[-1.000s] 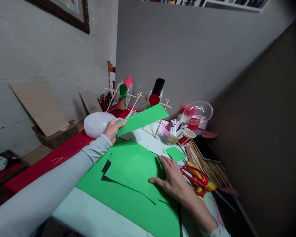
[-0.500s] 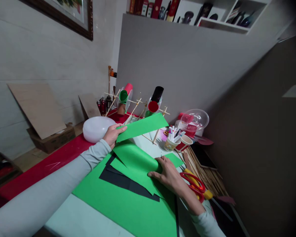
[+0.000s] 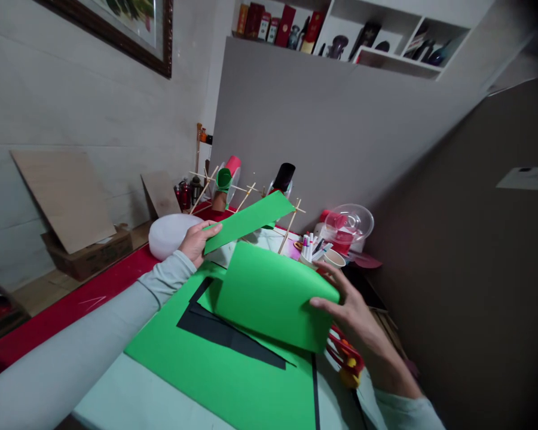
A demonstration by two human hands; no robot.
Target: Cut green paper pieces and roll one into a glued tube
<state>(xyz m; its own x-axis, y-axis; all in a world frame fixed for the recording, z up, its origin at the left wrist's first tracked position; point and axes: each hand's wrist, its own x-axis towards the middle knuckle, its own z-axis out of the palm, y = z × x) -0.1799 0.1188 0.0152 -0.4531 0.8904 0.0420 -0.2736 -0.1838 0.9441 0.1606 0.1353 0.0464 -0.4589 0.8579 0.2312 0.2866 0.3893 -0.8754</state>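
The left hand (image 3: 196, 240) grips a green paper strip (image 3: 249, 220) in closed fingers near the surface's far edge. The right hand (image 3: 355, 310) pinches a green sheet (image 3: 273, 292), lifted above a black sheet (image 3: 224, 332).

Left arm: long sleeve (image 3: 72, 352) of pale grey, smooth knit fabric, close-fitting, plain, with no print or marking, ending in a snug cuff at the wrist. Right arm: matching pale grey sleeve (image 3: 406, 412), only its cuff end in view. Hands: left hand (image 3: 196, 240) and right hand (image 3: 352, 307) bare, ungloved; no rings, watch or bands visible.
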